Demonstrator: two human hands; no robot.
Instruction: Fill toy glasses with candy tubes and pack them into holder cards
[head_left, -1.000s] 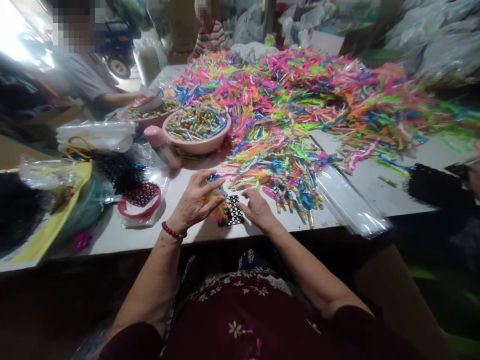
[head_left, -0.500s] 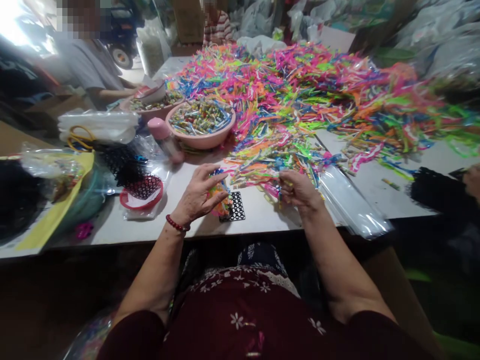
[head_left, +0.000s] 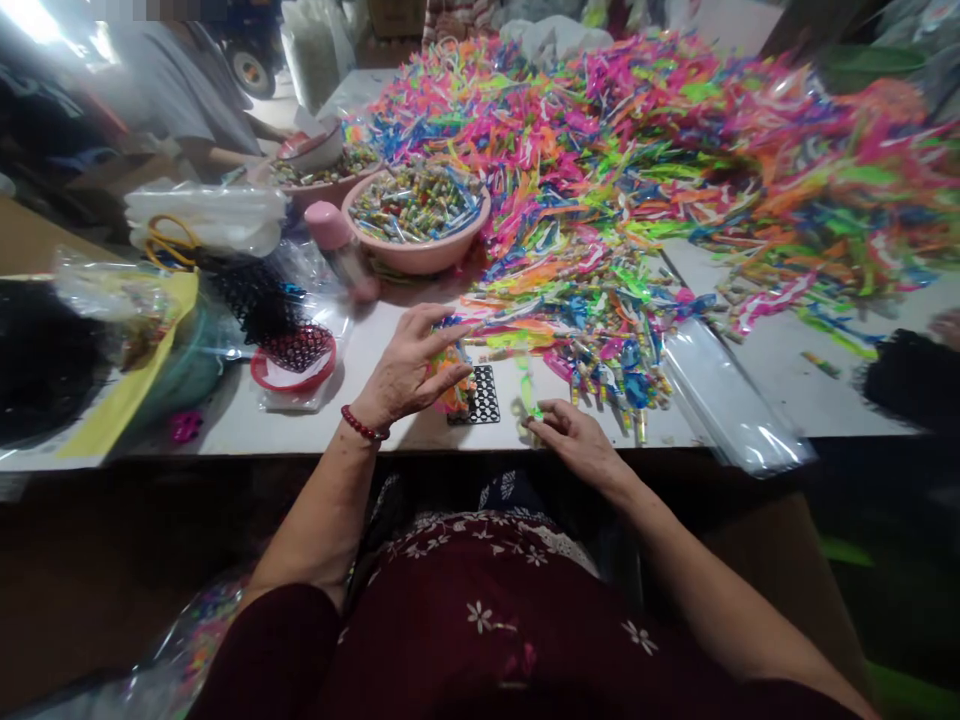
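Observation:
My left hand (head_left: 409,370), with a red bead bracelet, has its thumb and fingers apart beside a small bundle of bright plastic strips (head_left: 453,378). The fingers partly hide that bundle; whether they press on it is unclear. Under it lies a black perforated card (head_left: 486,396). My right hand (head_left: 574,435) pinches the lower end of a green-and-clear plastic strip (head_left: 527,385), slightly blurred, near the table's front edge. Just beyond the right hand lie several small patterned tubes with coloured tails (head_left: 626,375), part of a loose spread.
A large heap of colourful strips (head_left: 600,130) covers the back. At left stand a pink bowl of small tubes (head_left: 420,255), a pink-capped bottle (head_left: 337,245) and a red basket (head_left: 296,375). Clear plastic sleeves (head_left: 731,400) lie right. Another person's arm (head_left: 217,155) is at back left.
My right hand has come down and left from the loose spread toward the front edge, bringing the green-and-clear strip. My left hand stays by the bundle. The view has tilted down slightly.

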